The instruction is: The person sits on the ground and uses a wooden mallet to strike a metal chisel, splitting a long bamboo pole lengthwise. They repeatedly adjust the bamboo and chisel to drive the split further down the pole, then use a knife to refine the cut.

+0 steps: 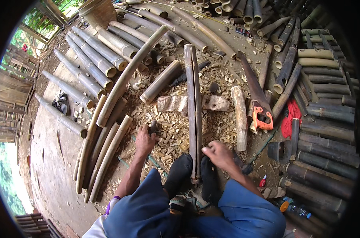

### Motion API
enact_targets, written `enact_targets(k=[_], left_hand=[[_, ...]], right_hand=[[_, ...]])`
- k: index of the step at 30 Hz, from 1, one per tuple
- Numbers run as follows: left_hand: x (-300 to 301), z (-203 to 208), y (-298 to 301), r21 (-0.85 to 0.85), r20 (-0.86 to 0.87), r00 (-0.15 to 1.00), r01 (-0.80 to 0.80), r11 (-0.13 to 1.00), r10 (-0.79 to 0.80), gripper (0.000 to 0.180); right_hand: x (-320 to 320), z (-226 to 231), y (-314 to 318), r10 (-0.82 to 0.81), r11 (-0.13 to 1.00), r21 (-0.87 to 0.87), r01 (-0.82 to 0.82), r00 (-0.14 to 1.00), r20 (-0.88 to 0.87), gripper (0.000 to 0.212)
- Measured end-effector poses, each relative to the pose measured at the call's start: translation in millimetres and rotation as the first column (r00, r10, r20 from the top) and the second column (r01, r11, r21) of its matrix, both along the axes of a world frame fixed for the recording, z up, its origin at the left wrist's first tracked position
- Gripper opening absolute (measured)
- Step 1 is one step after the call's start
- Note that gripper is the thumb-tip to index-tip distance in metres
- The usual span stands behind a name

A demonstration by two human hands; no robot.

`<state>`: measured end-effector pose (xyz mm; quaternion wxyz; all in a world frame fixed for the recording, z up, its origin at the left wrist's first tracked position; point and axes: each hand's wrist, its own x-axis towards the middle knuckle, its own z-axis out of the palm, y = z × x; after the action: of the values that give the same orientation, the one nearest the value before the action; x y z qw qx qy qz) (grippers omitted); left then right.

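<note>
A long split bamboo pole (192, 99), with a dark gap down its length, rests across a rough wooden block (172, 104). Its near end lies between my feet in dark socks (179, 174). My left hand (145, 139), left of the pole and low over the wood chips, is closed around a short dark cylindrical piece (153, 126); whether it belongs to a longer tool I cannot tell. Close beside the pole's right edge, above my right foot, my right hand (220, 154) has its fingers curled in. What it pinches, if anything, is hidden.
Bamboo lengths (96, 51) lie in rows at the left, with longer strips (108, 158) nearer me. An orange-handled saw (261, 115) and a peeled log (239, 119) lie right of the block. Bamboo stacks (326, 158) line the right side. Wood chips (168, 135) cover the floor.
</note>
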<state>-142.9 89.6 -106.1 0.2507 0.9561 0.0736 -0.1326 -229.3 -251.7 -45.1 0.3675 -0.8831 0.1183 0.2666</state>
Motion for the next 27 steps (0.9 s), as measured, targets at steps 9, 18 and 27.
enact_targets(k=[9, 18, 27], left_hand=[[33, 32, -4, -0.730, -0.069, 0.955, -0.245, 0.638, 0.287, 0.031], [41, 94, -58, -0.969, -0.210, 0.975, -0.217, 0.122, 0.070, 0.030], [10, 88, -65, -0.910, -0.394, 0.919, -0.387, -0.149, 0.026, 0.032]], right_hand=[[58, -36, 36, -0.083, 0.992, 0.106, 0.067, 0.984, 0.158, 0.072], [70, -46, 27, -0.060, 0.987, 0.158, 0.040, 0.990, 0.126, 0.063], [60, -15, -82, -0.181, 0.775, -0.471, 0.422, 0.862, 0.474, 0.079]])
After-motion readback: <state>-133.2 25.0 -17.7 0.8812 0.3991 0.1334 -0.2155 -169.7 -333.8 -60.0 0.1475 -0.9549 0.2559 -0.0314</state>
